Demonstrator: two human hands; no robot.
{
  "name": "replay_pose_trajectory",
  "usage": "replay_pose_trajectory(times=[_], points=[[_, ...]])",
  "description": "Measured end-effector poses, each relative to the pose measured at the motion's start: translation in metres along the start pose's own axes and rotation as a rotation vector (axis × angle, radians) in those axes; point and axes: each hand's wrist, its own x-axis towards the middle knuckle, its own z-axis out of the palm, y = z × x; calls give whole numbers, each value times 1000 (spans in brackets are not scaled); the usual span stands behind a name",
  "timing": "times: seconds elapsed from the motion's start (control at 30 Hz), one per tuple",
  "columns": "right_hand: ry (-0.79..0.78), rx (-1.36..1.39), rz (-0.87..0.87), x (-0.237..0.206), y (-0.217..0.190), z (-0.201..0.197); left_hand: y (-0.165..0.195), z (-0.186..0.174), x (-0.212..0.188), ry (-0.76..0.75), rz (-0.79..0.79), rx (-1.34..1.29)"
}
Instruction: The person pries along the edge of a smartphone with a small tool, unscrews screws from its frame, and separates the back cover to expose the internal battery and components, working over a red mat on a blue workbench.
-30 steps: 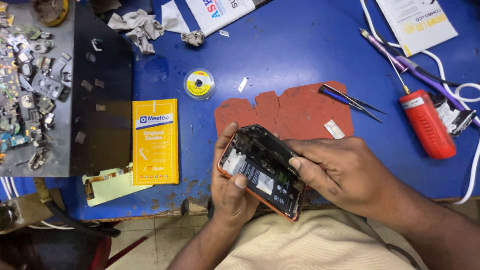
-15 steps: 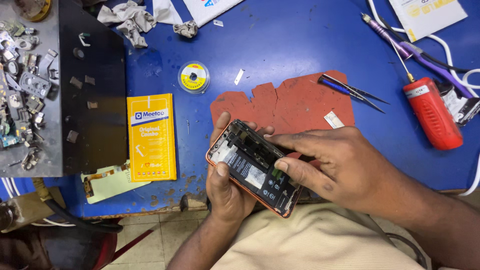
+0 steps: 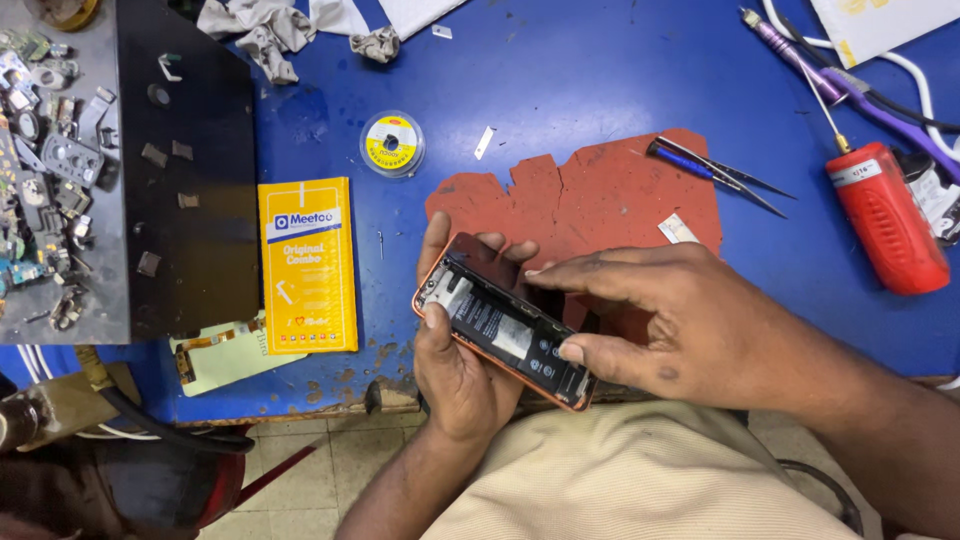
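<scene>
Right hand [image 3: 700, 330] slid fingertips lower on opened phone [image 3: 505, 325] | left hand [image 3: 455, 365] cradles its edges | fragile, hold by frame

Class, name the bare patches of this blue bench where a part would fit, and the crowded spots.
Bare: blue bench between round solder spool and purple-handled tool; also torn red mat. Crowded: grey parts tray, red cylindrical tool corner.

Right hand [image 3: 700, 330] fingers slid further across opened phone [image 3: 505, 325]; index extended.
</scene>
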Motion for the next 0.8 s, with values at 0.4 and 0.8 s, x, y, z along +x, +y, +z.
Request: replay_pose_trajectory(times=[0.4,0.8], points=[[-94,224,287,-7,12,-2,-1,0,6,3,1,11],[-104,308,304,-9,17,-3,1,2,4,-6,-14,-5]])
